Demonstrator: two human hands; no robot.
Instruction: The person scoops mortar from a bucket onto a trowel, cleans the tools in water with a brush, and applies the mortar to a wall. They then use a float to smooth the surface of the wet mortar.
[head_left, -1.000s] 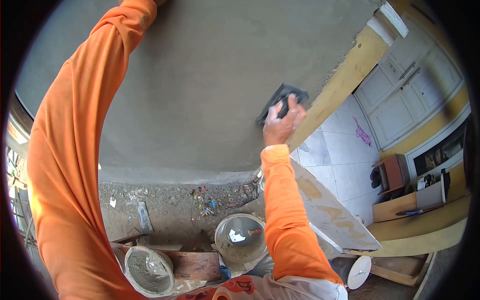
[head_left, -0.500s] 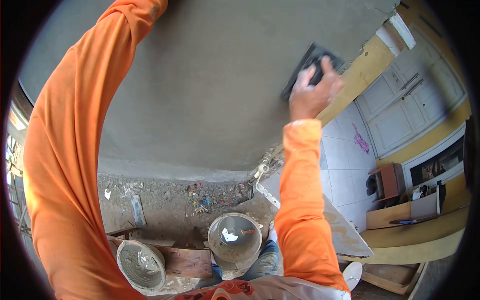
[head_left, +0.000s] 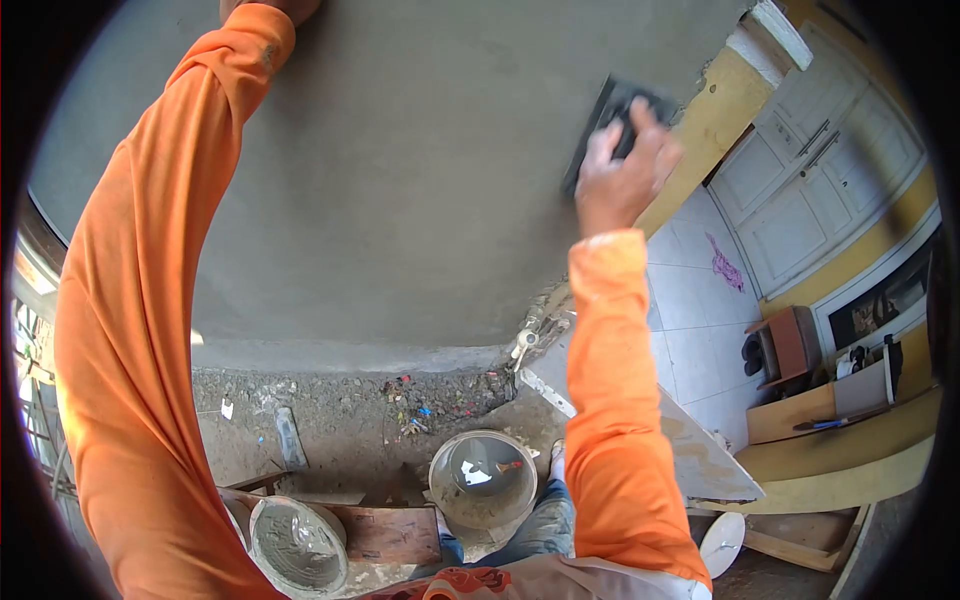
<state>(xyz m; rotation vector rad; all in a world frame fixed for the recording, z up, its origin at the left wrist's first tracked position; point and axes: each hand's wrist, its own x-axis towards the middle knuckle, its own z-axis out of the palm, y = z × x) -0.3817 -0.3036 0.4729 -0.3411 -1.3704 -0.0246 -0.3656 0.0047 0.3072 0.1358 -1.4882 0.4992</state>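
Note:
My right hand (head_left: pixel 628 165) is wrapped around the handle of a black plastering float (head_left: pixel 590 140). The float lies flat against a grey, freshly plastered wall (head_left: pixel 420 180), close to its right edge; hand and float are slightly blurred. Up at the top left, only a small part of my left hand (head_left: pixel 272 8) shows beyond its orange sleeve, near the wall. Its fingers are cut off by the frame edge, so what it does there is hidden.
Below stands a bucket (head_left: pixel 483 515) of water with a brush in it. A mortar bowl (head_left: pixel 298 548) sits by a wooden bench (head_left: pixel 392 533). Rubble (head_left: pixel 430 400) lines the wall's base. A leaning board (head_left: pixel 690 450), tiled floor and white doors (head_left: pixel 810 150) are on the right.
The view has tilted a little. My right hand and the float sit slightly higher in the picture, still at the wall's right edge. A bit of my left hand now shows.

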